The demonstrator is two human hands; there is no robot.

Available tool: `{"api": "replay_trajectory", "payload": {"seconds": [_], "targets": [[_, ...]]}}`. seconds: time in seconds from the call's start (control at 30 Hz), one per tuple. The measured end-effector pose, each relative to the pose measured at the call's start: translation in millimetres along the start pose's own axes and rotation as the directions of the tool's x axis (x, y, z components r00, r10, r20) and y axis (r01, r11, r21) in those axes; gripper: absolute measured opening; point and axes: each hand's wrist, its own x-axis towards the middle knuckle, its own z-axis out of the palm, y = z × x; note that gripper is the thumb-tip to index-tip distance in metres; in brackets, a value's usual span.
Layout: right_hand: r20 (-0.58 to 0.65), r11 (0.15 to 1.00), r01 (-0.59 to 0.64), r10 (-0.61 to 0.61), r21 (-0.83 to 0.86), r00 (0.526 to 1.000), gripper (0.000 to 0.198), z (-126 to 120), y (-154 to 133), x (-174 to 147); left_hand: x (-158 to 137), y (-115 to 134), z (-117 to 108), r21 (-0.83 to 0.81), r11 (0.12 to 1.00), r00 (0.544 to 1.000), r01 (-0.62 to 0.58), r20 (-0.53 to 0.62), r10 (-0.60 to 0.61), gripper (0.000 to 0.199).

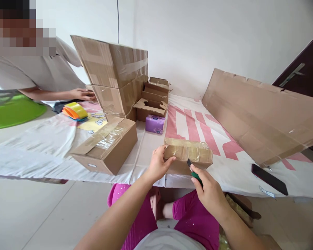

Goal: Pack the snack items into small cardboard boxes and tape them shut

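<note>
A small cardboard box [182,166] with shiny clear tape along its top sits near the table's front edge. My left hand [158,163] grips its left end, thumb across the front side and fingers at the top corner. In my right hand [207,187] is a green-handled utility knife [196,175], closed in my fingers. Its dark blade points up and left, right by the box's taped front face; whether the tip touches cannot be made out. A larger taped cardboard box [106,144] lies to the left of my left hand.
Tall stacked cartons [120,76] stand at the back left, beside an opened carton [152,104] and a purple box [155,124]. A big cardboard sheet [260,114] leans at right, near a phone [269,178]. Across the table, a person's hand [83,94] is near colored tape rolls [75,110].
</note>
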Motion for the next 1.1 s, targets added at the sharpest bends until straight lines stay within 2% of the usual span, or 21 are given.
{"api": "replay_trajectory", "payload": {"seconds": [0.23,0.47,0.73,0.83,0.97,1.03,1.1], "targets": [[-0.063,0.997,-0.010,0.006,-0.078,0.998,0.039,3.7,-7.0,7.4,1.8,1.4,-0.9,-0.095,0.995,0.999,-0.004,0.045,0.009,0.032],[-0.183,0.995,0.001,-0.020,-0.100,0.983,0.039,19.4,-3.3,6.9,0.1,4.6,-3.0,0.017,1.000,1.000,-0.024,0.012,0.023,0.033],[-0.191,0.997,-0.029,0.015,-0.071,0.981,0.038,24.1,-4.0,13.2,2.0,6.4,-2.8,0.037,0.998,0.999,-0.046,0.013,0.045,0.027],[-0.259,0.993,-0.039,0.010,-0.109,0.966,0.039,16.4,1.0,20.7,-0.2,8.6,-2.5,0.088,0.994,0.998,-0.070,0.011,0.069,0.023],[-0.426,0.986,-0.047,-0.027,-0.162,0.904,0.039,-10.5,12.8,35.7,-4.2,10.0,-3.2,0.101,0.991,0.996,-0.087,0.030,0.084,0.019],[-0.367,0.985,0.029,-0.092,-0.172,0.926,0.039,-23.5,17.0,39.3,-4.0,10.2,-3.6,0.106,0.991,0.996,-0.082,0.031,0.079,0.018],[-0.237,0.979,0.109,-0.148,-0.170,0.960,0.039,-31.1,18.7,37.3,-2.4,10.6,-3.8,0.118,0.990,0.997,-0.072,0.035,0.069,0.018]]}}
